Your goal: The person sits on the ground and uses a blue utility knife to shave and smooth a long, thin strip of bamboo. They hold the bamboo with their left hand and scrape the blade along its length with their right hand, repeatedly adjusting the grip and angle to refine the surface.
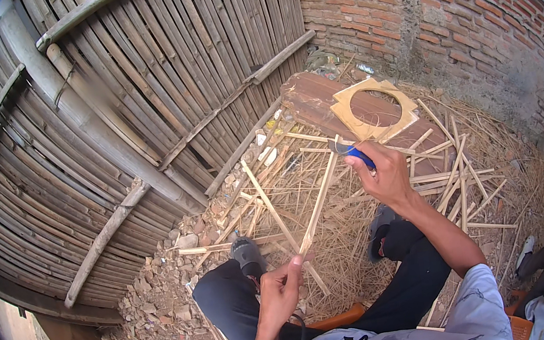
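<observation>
My left hand [278,291], low in the middle, pinches the near end of a pale bamboo strip [320,201] between thumb and fingers. The strip slants up and away to the right. At its far end, my right hand [386,173] is closed round the blue handle of a cutting tool [359,155]. The tool's short dark metal head meets the strip's tip; its exact shape is too small to tell. Another bamboo strip [265,199] lies just left of the held one, crossing behind it near my left hand.
Shavings and cut strips [463,192] cover the ground around my shoes. Beyond lies a brown wooden board [311,100], bearing a tan panel [344,105] with a round hole. A bamboo fence [167,66] stands left, a brick wall [475,30] right. Another person's leg [542,258] shows lower right.
</observation>
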`<state>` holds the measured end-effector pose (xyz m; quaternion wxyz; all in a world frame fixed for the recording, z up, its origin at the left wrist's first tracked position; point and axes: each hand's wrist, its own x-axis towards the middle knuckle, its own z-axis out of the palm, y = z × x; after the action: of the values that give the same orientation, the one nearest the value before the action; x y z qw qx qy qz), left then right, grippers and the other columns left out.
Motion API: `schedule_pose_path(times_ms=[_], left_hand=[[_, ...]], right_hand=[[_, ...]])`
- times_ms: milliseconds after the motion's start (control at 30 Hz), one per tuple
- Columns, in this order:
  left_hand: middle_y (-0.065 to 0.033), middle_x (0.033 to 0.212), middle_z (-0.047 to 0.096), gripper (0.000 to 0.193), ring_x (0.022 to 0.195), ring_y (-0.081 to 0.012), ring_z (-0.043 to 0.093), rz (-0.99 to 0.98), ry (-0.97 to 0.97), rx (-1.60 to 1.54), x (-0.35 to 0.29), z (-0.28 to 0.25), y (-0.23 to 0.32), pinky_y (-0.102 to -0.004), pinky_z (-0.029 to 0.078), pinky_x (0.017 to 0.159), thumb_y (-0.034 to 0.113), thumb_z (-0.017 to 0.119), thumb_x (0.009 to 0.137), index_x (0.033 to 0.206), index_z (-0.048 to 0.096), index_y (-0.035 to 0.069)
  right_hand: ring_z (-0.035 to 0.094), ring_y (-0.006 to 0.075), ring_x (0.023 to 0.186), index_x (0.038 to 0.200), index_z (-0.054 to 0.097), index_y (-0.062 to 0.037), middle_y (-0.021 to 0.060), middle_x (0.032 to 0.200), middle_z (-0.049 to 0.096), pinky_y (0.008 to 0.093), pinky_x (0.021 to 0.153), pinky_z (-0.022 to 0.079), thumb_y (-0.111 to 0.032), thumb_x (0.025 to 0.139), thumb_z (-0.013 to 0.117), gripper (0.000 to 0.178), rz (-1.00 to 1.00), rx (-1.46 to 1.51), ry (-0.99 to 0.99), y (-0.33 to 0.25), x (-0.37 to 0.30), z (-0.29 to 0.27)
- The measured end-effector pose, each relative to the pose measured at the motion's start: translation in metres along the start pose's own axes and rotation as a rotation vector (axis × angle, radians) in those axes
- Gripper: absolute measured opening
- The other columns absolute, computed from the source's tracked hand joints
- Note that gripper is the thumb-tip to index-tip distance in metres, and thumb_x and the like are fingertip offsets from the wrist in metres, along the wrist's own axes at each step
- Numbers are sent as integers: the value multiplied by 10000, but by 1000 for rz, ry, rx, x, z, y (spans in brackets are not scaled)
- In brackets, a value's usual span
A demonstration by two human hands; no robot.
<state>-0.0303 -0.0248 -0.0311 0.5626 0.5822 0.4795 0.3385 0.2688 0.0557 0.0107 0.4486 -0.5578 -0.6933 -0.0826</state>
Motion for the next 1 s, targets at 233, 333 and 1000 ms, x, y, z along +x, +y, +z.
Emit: schedule_pose_path(times_ms=[233,333,1000], left_hand=[[81,633,381,455,610,-29,381,-10,-104,24,-13,-16,1,-253,405,567,357,521,1191,1299,795,11],[85,631,373,465,604,-23,366,-50,-100,-1,-9,-15,-5,-259,378,555,358,516,1193,1308,786,-3],[-146,706,567,361,646,-329,573,263,70,277,25,8,5,-445,446,624,299,466,1189,1085,622,-10]], right_hand=[[686,300,618,1090,745,6,176,780,721,403,584,498,-293,1072,709,302,201,-32,145,32,30,-29],[661,309,622,1124,733,18,173,770,701,389,600,478,-299,1088,677,324,270,11,110,37,20,-32],[728,324,681,1062,691,-46,109,880,725,424,563,554,-327,1042,731,284,-133,267,-325,-42,-41,15]])
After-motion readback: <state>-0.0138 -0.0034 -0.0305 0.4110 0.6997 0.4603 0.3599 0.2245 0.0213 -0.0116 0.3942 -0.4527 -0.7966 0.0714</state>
